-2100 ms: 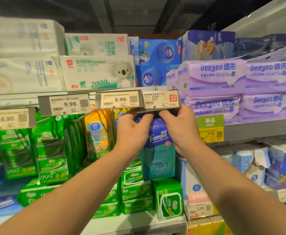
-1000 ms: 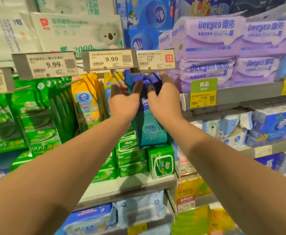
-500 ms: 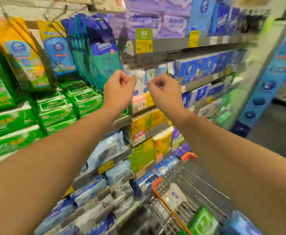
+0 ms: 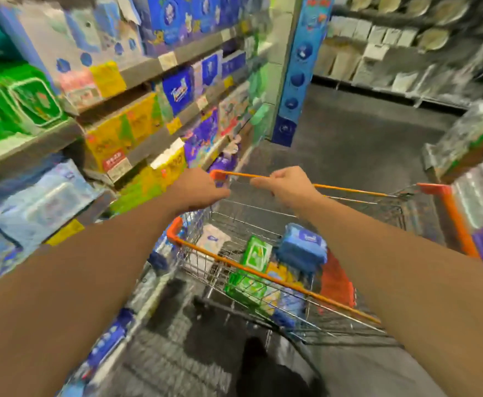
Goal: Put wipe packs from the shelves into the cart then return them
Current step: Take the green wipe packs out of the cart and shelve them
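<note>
My left hand (image 4: pixel 200 190) and my right hand (image 4: pixel 283 184) hover side by side above the wire shopping cart (image 4: pixel 352 191), in line with its far orange rim. Both have curled fingers and hold nothing. Inside the cart lie several wipe packs: a green pack (image 4: pixel 257 253), a blue pack (image 4: pixel 303 249), a white pack (image 4: pixel 212 239) and a yellow one (image 4: pixel 277 272). More green wipe packs (image 4: pixel 25 101) sit on the shelf at the left. The picture is blurred by motion.
Shelves (image 4: pixel 154 70) of tissue and wipe packs run along the left, close to the cart's side. A blue pillar (image 4: pixel 294 81) stands at the aisle's end. More shelving (image 4: pixel 469 144) lines the right. Dark floor (image 4: pixel 349 138) lies beyond the cart.
Both hands let go of the blue Tempo pack hanging on the shelf hook and dropped away from it. The view swung right and down, from the shelf to the cart.
</note>
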Tool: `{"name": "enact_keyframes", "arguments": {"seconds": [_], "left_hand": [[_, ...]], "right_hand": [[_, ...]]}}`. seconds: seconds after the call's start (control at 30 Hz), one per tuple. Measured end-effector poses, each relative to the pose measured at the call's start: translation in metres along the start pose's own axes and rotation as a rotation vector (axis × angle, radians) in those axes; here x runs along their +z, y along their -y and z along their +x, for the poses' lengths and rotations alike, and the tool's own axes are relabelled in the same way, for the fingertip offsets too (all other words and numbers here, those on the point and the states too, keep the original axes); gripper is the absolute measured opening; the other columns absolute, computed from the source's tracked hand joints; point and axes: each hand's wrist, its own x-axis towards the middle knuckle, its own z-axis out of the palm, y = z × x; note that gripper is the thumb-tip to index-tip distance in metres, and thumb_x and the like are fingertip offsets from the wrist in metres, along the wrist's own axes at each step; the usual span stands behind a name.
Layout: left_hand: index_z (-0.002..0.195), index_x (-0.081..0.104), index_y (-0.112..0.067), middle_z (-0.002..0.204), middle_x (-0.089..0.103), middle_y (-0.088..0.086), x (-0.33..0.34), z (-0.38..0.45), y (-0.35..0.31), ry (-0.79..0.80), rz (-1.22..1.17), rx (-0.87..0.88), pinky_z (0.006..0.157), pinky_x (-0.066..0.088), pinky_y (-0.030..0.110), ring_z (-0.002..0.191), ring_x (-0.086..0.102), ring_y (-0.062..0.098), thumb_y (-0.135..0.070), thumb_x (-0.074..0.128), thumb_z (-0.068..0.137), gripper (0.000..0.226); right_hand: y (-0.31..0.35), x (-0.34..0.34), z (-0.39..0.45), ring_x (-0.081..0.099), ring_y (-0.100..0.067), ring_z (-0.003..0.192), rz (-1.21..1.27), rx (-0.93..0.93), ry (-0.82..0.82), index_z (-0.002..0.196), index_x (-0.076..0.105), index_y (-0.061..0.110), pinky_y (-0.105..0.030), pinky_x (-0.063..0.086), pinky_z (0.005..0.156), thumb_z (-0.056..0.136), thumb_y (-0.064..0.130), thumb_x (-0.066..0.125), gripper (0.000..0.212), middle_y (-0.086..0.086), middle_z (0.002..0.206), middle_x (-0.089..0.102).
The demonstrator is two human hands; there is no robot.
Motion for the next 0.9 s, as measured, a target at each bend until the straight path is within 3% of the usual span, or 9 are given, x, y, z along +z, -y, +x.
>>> {"name": "enact_keyframes", "arguments": {"seconds": [0.1,0.17,0.23,0.3,0.4,0.53,0.7,0.8,0.9], "left_hand": [[0.073,0.064,-0.011,0.060,0.047,0.006,0.040,0.011,-0.007,0.147,0.043,0.041,0.058,0.039,0.033,0.075,0.055,0.029,-0.062,0.046,0.087,0.055],[0.063,0.060,-0.004,0.053,0.042,0.011,0.063,0.021,-0.013,0.243,0.098,0.098,0.057,0.036,0.036,0.067,0.052,0.033,-0.057,0.035,0.077,0.061],[0.071,0.061,0.005,0.055,0.044,0.011,0.083,0.032,-0.021,0.302,0.086,0.038,0.059,0.039,0.035,0.065,0.051,0.032,-0.044,0.038,0.085,0.056],[0.070,0.058,0.006,0.058,0.044,0.014,0.109,0.046,-0.027,0.325,0.030,0.012,0.064,0.042,0.037,0.070,0.050,0.031,-0.030,0.042,0.095,0.047],[0.075,0.065,-0.003,0.072,0.057,0.011,0.152,0.073,-0.027,0.396,0.065,-0.033,0.071,0.046,0.033,0.080,0.057,0.029,-0.021,0.053,0.095,0.030],[0.102,0.074,0.002,0.104,0.073,0.020,0.210,0.118,-0.020,0.486,0.103,-0.050,0.078,0.049,0.034,0.103,0.066,0.037,-0.023,0.051,0.098,0.033],[0.106,0.071,-0.005,0.105,0.069,0.013,0.272,0.167,-0.010,0.629,0.094,-0.224,0.084,0.048,0.031,0.107,0.064,0.032,-0.039,0.058,0.098,0.037],[0.115,0.068,-0.002,0.115,0.068,0.017,0.337,0.185,0.020,0.790,0.161,-0.248,0.092,0.053,0.040,0.111,0.064,0.035,-0.071,0.066,0.079,0.078],[0.142,0.049,-0.007,0.138,0.059,0.012,0.423,0.182,0.069,0.867,0.092,-0.424,0.101,0.051,0.044,0.124,0.059,0.035,-0.092,0.073,0.032,0.141]], "right_hand": [[-0.048,0.001,0.001,0.033,-0.013,0.042,0.007,0.062,0.038,0.053,0.050,0.011,-0.021,0.031,0.042,0.084,0.021,0.078,0.043,-0.005,0.049,0.040],[-0.076,0.006,0.007,0.029,-0.015,0.045,0.052,0.094,0.049,0.058,0.049,0.008,-0.019,0.030,0.039,0.086,0.012,0.072,0.036,-0.009,0.057,0.037],[-0.104,0.012,0.016,0.023,-0.014,0.046,0.096,0.135,0.048,0.053,0.038,0.014,-0.019,0.026,0.038,0.085,0.006,0.069,0.045,-0.006,0.056,0.029],[-0.131,0.020,0.027,0.021,-0.013,0.043,0.127,0.182,0.068,0.049,0.032,0.020,-0.020,0.023,0.043,0.084,0.004,0.068,0.053,-0.001,0.051,0.025],[-0.171,0.032,0.045,0.017,-0.010,0.038,0.162,0.268,0.101,0.048,0.029,0.022,-0.018,0.018,0.041,0.084,0.002,0.067,0.056,0.002,0.047,0.023],[-0.229,0.051,0.070,0.019,-0.009,0.037,0.177,0.380,0.154,0.047,0.033,0.022,-0.018,0.018,0.039,0.082,0.006,0.070,0.054,0.008,0.040,0.024],[-0.296,0.073,0.103,0.017,-0.008,0.037,0.266,0.513,0.208,0.050,0.036,0.018,-0.016,0.016,0.039,0.083,-0.001,0.066,0.048,0.010,0.039,0.022],[-0.327,0.088,0.121,0.018,-0.006,0.034,0.291,0.601,0.236,0.061,0.046,0.009,-0.015,0.017,0.035,0.085,-0.001,0.065,0.032,0.009,0.038,0.024],[-0.361,0.108,0.131,0.019,-0.005,0.031,0.324,0.662,0.254,0.052,0.033,0.020,-0.014,0.018,0.034,0.088,0.001,0.065,0.052,0.012,0.034,0.025]]}}
